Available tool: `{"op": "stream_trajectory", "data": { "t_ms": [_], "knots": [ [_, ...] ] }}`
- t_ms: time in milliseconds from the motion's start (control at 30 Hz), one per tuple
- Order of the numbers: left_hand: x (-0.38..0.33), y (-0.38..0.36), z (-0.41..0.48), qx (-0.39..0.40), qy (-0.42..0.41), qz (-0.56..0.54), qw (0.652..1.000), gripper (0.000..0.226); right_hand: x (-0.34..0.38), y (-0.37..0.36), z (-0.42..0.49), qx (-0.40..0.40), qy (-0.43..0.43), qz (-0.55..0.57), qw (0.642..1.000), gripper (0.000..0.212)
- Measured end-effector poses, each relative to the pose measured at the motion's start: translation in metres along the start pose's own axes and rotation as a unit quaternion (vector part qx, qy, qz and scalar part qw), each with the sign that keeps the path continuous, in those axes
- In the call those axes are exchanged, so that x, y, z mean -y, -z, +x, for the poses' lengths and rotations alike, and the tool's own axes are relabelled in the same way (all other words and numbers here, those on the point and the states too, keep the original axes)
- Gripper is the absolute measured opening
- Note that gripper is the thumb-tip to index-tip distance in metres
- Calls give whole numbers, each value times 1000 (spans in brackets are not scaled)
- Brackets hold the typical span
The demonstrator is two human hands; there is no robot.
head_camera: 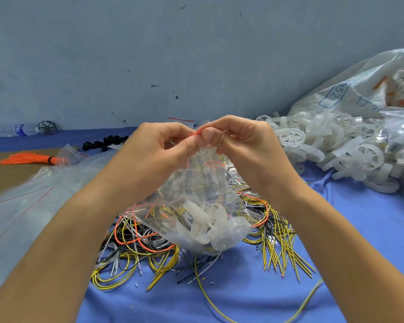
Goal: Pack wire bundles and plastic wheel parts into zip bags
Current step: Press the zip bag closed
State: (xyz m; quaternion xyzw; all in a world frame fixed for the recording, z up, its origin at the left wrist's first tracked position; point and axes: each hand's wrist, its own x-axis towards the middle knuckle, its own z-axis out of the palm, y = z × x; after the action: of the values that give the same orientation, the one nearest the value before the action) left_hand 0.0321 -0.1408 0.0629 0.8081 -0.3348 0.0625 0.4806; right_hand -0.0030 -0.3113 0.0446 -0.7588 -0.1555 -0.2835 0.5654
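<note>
Zip bag [196, 206] held up over the loose wire pile [154, 248] on the blue cloth [359, 241]; translucent wheel parts [210, 224] and wires sit in its bottom. Left hand [159, 145] and right hand [238, 138] both pinch the red zip strip at the top, thumbs touching. Heap of plastic wheels [336, 150] to the right, orange wire bundle [30, 158] far left, water bottle [16, 129] by the wall.
</note>
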Motion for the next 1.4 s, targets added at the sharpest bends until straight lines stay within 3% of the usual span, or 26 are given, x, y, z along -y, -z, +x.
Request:
{"op": "stream_trajectory", "data": {
  "t_ms": [267,433,600,867,1167,1400],
  "knots": [
    [2,-5,3,-37,-3,33,999,33,-4,-5,-1,-3,-89,71,994,7],
    [0,-5,2,-35,9,33,999,23,-5,-7,0,-32,-58,42,997,9],
    [-1,-8,0,-44,4,37,998,30,-7,-12,-2,-32,-76,40,996,9],
    [14,2,2,-36,25,41,998,15,-9,-3,1,-83,-53,10,995,12],
    [31,25,-2,-15,32,90,995,29,-18,19,3,-153,-75,15,985,10],
    [41,40,-9,-33,39,64,997,20,-18,31,5,-202,-76,32,976,13]
  ]
}}
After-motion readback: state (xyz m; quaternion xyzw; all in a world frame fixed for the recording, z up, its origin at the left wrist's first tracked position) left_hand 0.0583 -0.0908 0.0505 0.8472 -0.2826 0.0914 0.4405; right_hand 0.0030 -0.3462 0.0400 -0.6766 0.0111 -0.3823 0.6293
